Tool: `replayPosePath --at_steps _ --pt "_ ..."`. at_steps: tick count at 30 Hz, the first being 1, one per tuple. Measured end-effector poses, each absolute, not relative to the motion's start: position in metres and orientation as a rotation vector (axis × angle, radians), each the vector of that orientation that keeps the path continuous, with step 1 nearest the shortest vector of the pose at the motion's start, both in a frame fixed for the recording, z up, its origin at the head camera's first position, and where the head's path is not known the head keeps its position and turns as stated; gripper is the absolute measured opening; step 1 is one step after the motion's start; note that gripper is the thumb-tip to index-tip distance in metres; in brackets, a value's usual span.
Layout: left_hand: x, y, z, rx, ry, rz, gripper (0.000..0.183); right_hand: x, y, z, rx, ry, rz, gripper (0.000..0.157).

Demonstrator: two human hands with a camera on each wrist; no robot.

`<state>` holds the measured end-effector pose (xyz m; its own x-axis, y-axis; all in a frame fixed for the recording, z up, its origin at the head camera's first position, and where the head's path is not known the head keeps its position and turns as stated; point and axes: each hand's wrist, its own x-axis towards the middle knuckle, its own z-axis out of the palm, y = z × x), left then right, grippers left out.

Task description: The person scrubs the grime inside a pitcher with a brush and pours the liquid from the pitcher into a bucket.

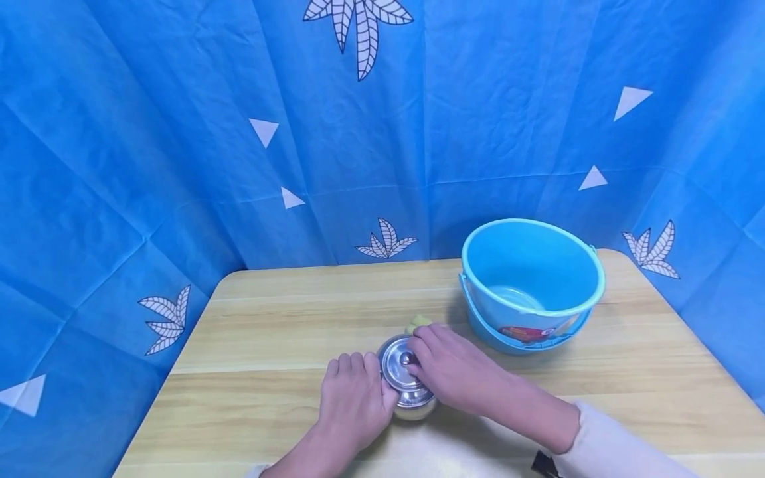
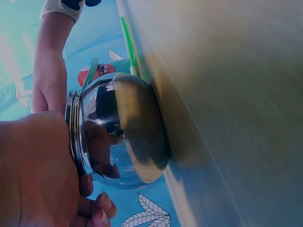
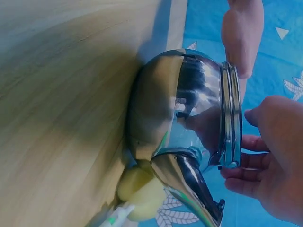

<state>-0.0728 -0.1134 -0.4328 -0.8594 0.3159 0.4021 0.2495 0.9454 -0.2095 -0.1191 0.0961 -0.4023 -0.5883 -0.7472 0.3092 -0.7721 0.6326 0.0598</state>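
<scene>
A shiny metal teapot (image 1: 412, 401) stands upright on the wooden table, its spout (image 3: 182, 179) showing in the right wrist view. On top sits its round metal lid (image 1: 394, 365) with a small knob. My left hand (image 1: 356, 401) grips the pot's left side, thumb along the rim; in the left wrist view its curled fingertips (image 2: 105, 203) show beside the body. My right hand (image 1: 451, 368) holds the lid from the right, thumb by the knob, fingers over the far edge. Behind the pot lies a pale yellow rounded piece (image 3: 144, 196), partly hidden by the right hand in the head view.
A light blue bucket (image 1: 532, 265) with its handle down stands at the table's back right, near my right forearm. Beside the yellow piece is a white and green stick (image 3: 117, 216). Blue cloth (image 1: 358, 146) with leaf prints hangs behind and around the table (image 1: 257, 345).
</scene>
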Motion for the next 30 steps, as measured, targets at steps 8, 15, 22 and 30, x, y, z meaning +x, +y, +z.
replayPosePath --at_steps 8,15,22,30 --pt "-0.0728 -0.1136 -0.4348 -0.412 -2.572 0.192 0.029 -0.1205 0.0881 -0.4062 1.281 -2.511 0.093 0.035" --pt "-0.0724 -0.1134 -0.4346 -0.414 -2.583 0.174 0.028 -0.1225 0.0860 -0.4104 1.295 -2.480 0.104 0.033" --pt "-0.0725 -0.1136 -0.4352 -0.417 -2.581 0.172 0.028 -0.1215 0.0851 -0.4116 1.309 -2.446 0.048 0.036" --pt "-0.0723 -0.1136 -0.4348 -0.418 -2.597 0.174 0.028 -0.1196 0.0852 -0.4098 1.315 -2.469 -0.014 0.047"
